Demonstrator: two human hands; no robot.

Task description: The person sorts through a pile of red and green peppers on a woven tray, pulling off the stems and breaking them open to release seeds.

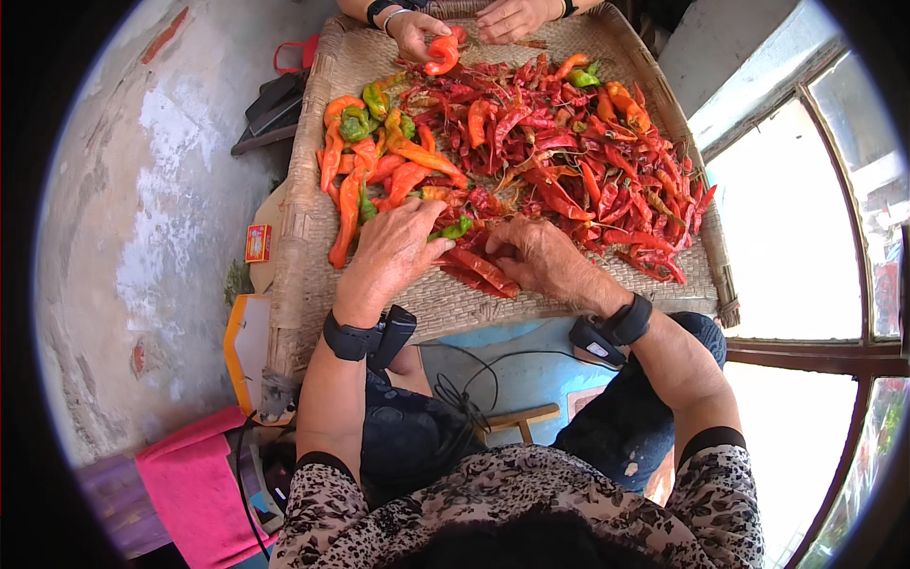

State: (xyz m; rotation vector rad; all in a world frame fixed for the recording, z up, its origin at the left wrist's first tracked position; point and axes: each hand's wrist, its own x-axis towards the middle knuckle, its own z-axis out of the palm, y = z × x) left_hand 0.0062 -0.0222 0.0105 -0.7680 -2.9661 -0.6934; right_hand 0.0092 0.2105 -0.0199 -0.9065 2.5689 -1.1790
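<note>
My left hand (396, 248) rests over the near left part of the chili peppers, its thumb apart from its outstretched fingers. A green chili (453, 229) lies beside its thumb. My right hand (550, 258) has its fingers curled down at the near edge of the dried red chilies (559, 194); what they hold, if anything, is hidden. Just left of that hand lies a large dark red chili (483, 272). Fresh orange and green chilies (408, 156) are grouped at the left. All of them lie on a woven tray (483, 308).
Across the tray, another person's hand (417, 36) holds a curled red chili (443, 52); that person's other hand (507, 21) rests at the far rim. A plastered wall (161, 190) rises at the left, a window (791, 218) at the right. Dark cables (464, 391) hang below the tray.
</note>
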